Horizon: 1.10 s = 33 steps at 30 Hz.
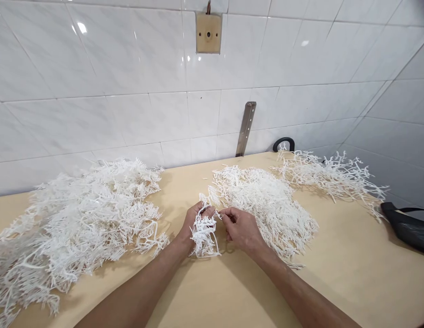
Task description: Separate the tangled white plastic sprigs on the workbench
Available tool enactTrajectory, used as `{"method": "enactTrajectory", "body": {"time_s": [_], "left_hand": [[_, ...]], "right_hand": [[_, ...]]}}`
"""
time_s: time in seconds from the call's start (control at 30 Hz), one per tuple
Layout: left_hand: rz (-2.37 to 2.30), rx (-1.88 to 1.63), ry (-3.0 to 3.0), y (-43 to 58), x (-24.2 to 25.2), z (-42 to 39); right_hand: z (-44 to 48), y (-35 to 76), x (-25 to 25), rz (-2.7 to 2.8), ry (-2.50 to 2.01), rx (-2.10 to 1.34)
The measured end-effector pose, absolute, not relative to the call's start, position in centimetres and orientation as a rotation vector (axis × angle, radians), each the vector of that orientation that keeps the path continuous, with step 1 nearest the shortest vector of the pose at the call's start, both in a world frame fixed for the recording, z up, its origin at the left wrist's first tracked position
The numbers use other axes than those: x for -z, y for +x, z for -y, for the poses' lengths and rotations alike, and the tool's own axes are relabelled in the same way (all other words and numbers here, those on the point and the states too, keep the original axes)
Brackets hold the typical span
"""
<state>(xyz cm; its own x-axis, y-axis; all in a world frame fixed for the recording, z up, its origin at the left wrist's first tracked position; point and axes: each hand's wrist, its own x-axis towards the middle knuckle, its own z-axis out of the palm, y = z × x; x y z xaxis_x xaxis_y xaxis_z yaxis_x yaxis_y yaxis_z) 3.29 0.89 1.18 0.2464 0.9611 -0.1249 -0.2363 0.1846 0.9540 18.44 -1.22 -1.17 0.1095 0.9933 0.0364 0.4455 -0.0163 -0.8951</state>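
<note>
My left hand (195, 219) is closed around a white branched plastic piece (204, 234) with many small prongs, which hangs down over the palm and curls above the fingers. Close by on the right, my right hand (241, 226) pinches a thin white strand at the edge of this piece; its fingertips partly hide the strand. Just beyond the right hand lies a dense heap of small white prongs (266, 205). A larger, tangled pile of white branched pieces (92, 223) spreads to the left of both hands.
Thin, bare white branches (328, 175) lie at the back right of the tan table (365, 264). A black sandal-like object (408, 228) sits at the right edge. Against the tiled wall stand a metal strip (246, 129) and a black ring-shaped object (283, 143).
</note>
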Motion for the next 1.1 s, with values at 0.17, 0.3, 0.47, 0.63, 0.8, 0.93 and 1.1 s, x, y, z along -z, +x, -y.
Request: {"method": "enactTrajectory", "body": {"time_s": [0.17, 0.3, 0.47, 0.63, 0.8, 0.93, 1.1], "left_hand": [[-0.993, -0.940, 0.992, 3.7, -2.7, -0.3], [-1.031, -0.870, 1.073, 3.3, -2.5, -0.5], [-0.913, -0.849, 1.143, 2.8, -1.3, -1.0], [-0.893, -0.823, 1.152, 2.7, -0.3, -1.5], [-0.861, -0.810, 1.195, 2.6, 0.1, -1.8], [-0.944, -0.818, 1.224, 2.9, -1.3, -0.9], [-0.902, -0.781, 1.136, 3.5, -3.1, 0.1]], "right_hand": [[1.4, 18.3, 1.3, 1.622, -1.511, -0.456], [1.6, 18.3, 1.5, 1.768, -1.360, -0.252], [1.8, 18.5, 1.4, 1.843, -1.264, -0.139], [1.8, 18.5, 1.3, 1.849, -1.238, -0.094], [1.7, 18.5, 1.4, 1.875, -1.238, -0.088], [1.6, 18.8, 1.5, 1.894, -1.236, -0.092], [1.7, 18.6, 1.4, 1.907, -1.290, -0.106]]}}
